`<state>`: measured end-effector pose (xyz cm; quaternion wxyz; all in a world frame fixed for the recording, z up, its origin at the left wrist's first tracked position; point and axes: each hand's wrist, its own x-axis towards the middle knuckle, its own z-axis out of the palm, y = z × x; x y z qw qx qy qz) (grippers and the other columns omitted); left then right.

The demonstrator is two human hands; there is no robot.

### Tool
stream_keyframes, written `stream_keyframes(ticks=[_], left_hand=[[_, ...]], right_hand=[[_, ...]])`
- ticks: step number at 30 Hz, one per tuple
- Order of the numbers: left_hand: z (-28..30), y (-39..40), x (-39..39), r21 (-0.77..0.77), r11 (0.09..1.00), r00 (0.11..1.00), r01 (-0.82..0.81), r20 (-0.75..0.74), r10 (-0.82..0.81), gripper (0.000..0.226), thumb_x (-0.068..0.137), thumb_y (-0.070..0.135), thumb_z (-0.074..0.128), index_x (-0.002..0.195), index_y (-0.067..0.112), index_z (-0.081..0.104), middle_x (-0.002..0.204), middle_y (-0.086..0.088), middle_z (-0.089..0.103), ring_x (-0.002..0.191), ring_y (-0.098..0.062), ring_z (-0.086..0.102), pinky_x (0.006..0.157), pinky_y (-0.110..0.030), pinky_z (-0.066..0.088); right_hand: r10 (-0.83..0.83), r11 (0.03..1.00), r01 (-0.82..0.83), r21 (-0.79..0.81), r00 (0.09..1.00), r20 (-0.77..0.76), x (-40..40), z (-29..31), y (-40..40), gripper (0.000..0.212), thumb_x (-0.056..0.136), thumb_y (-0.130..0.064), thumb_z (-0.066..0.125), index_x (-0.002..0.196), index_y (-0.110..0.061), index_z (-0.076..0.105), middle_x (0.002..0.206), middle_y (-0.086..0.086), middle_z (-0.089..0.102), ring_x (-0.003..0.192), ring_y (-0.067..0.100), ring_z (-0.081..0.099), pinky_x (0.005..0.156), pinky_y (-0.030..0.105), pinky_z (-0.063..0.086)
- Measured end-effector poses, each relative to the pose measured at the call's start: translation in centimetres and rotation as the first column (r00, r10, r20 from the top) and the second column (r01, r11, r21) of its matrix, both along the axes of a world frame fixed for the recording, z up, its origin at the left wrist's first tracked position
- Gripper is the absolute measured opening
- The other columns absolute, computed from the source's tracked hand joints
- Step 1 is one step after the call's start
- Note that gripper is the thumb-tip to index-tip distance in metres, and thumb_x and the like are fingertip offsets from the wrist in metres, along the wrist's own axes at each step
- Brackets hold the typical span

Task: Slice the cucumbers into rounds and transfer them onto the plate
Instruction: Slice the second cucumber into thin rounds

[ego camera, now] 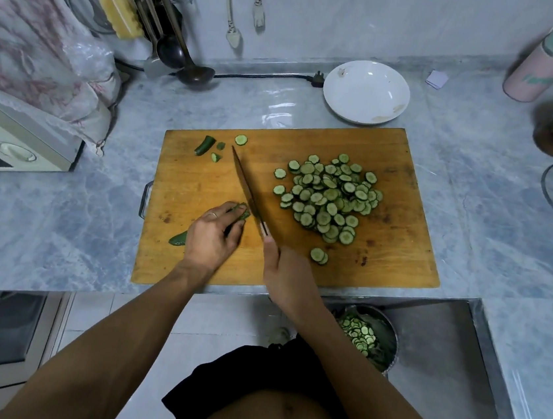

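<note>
Marbled grey countertop (314, 110), head view, our only one: we stand at its front edge, tiled wall behind with utensils hanging

Item, wooden cutting board (383, 256): it lies square before us, its near edge close to the counter lip

Item, cucumber (178, 238): a short stub remains, lying at the board's left edge under our left hand (211, 236), whose fingers curl over it and press it down; only the dark tail end and a bit by the fingertips show

Item, knife (247, 185): our right hand (286, 276) wraps its handle, blade angled away, its heel just beside the left fingertips

Item, pile of rounds (330, 194): heaped on the board's right half, a few strays apart from it; trimmed ends (206, 146) lie at the far left corner

Item, white plate (366, 92): beyond the board's far edge, no rounds on it yet

Item, metal bowl (370, 337): below the counter edge at right, holding more slices

Risks, as we judge them: the stub is so short that our fingertips sit nearly against the blade, so a slip could nick them; the stub overhangs the board's edge and may roll; sweeping the heap toward the plate could scatter rounds onto the counter
</note>
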<state>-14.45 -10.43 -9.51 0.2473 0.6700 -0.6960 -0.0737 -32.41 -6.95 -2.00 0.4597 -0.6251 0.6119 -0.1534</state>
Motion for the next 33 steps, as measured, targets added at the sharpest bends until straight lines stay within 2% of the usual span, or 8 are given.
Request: stream_keyframes(ticks=[4, 8, 10, 12, 16, 25, 29, 33], left_hand=[[1.0, -0.2, 0.2, 0.099, 0.995, 1.0, -0.009, -0.022, 0.011, 0.032, 0.086, 0.015, 0.071, 0.118, 0.018, 0.071, 0.121, -0.004, 0.069, 0.109, -0.024, 0.064, 0.089, -0.035, 0.055], [1.0, 1.0, -0.7, 0.086, 0.996, 0.997, -0.017, -0.077, 0.024, 0.031, 0.084, 0.014, 0.072, 0.114, 0.02, 0.073, 0.119, -0.002, 0.07, 0.106, -0.021, 0.066, 0.09, -0.033, 0.055], [0.9, 1.3, -1.0, 0.067, 0.997, 0.996, -0.029, -0.085, 0.035, 0.029, 0.084, 0.013, 0.07, 0.113, 0.019, 0.074, 0.119, -0.002, 0.07, 0.104, -0.022, 0.067, 0.086, -0.033, 0.056], [0.8, 1.2, -1.0, 0.058, 0.998, 0.998, -0.028, -0.055, 0.031, 0.028, 0.086, 0.016, 0.066, 0.113, 0.018, 0.074, 0.119, -0.003, 0.07, 0.103, -0.024, 0.067, 0.083, -0.031, 0.054], [0.3, 1.4, -1.0, 0.061, 0.998, 1.0, -0.006, -0.005, 0.006, 0.031, 0.088, 0.024, 0.055, 0.112, 0.017, 0.074, 0.12, -0.001, 0.07, 0.101, -0.026, 0.066, 0.078, -0.03, 0.053], [0.5, 1.5, -1.3, 0.083, 0.996, 0.999, -0.034, -0.016, 0.036, 0.033, 0.083, 0.02, 0.055, 0.108, 0.015, 0.076, 0.12, -0.004, 0.069, 0.106, -0.026, 0.065, 0.081, -0.031, 0.053], [0.3, 1.6, -1.3, 0.093, 0.995, 0.999, -0.032, -0.012, 0.034, 0.034, 0.084, 0.022, 0.054, 0.109, 0.017, 0.075, 0.122, -0.001, 0.069, 0.107, -0.024, 0.064, 0.082, -0.03, 0.052], [0.3, 1.4, -1.4, 0.103, 0.993, 0.998, -0.052, -0.037, 0.056, 0.033, 0.084, 0.023, 0.055, 0.11, 0.017, 0.075, 0.121, -0.002, 0.069, 0.106, -0.023, 0.065, 0.084, -0.029, 0.052]], right_hand=[[-0.029, 0.999, 0.029, 0.013, 0.999, -0.02, -1.8, 0.6, 0.2, 0.06, 0.106, -0.045, 0.024, 0.072, -0.007, 0.055, 0.071, 0.014, 0.061, 0.064, 0.026, 0.056, 0.057, 0.034, 0.037], [-0.011, 1.0, 0.013, 0.026, 0.998, -0.063, -2.7, 0.7, 0.2, 0.058, 0.105, -0.049, 0.024, 0.074, -0.009, 0.053, 0.064, 0.001, 0.052, 0.058, 0.014, 0.049, 0.046, 0.026, 0.028], [0.025, 1.0, -0.024, 0.005, 0.998, -0.055, -2.9, 1.2, 0.8, 0.059, 0.105, -0.047, 0.027, 0.074, -0.006, 0.055, 0.064, 0.003, 0.053, 0.058, 0.016, 0.047, 0.051, 0.032, 0.025], [0.054, 0.998, -0.054, -0.012, 0.998, -0.031, -2.9, 1.8, 1.6, 0.061, 0.106, -0.044, 0.03, 0.07, -0.002, 0.056, 0.063, 0.009, 0.055, 0.056, 0.017, 0.045, 0.055, 0.033, 0.026], [0.076, 0.997, -0.078, -0.021, 0.995, -0.062, -2.4, 1.9, 2.6, 0.056, 0.105, -0.048, 0.03, 0.06, -0.016, 0.042, 0.058, 0.001, 0.044, 0.055, 0.014, 0.043, 0.059, 0.029, 0.027], [0.089, 0.996, -0.091, -0.025, 0.994, -0.056, -2.5, 3.0, 3.5, 0.054, 0.106, -0.046, 0.029, 0.064, -0.014, 0.043, 0.065, 0.005, 0.048, 0.068, 0.023, 0.049, 0.061, 0.031, 0.031], [0.099, 0.995, -0.1, -0.013, 0.993, -0.057, -2.5, 3.0, 3.4, 0.054, 0.105, -0.047, 0.027, 0.073, -0.01, 0.049, 0.075, 0.008, 0.052, 0.074, 0.024, 0.049, 0.065, 0.031, 0.032], [0.111, 0.994, -0.11, 0.025, 0.993, -0.048, -2.4, 3.3, 3.1, 0.057, 0.106, -0.046, 0.021, 0.067, -0.012, 0.046, 0.068, 0.005, 0.048, 0.068, 0.021, 0.046, 0.065, 0.031, 0.03]])
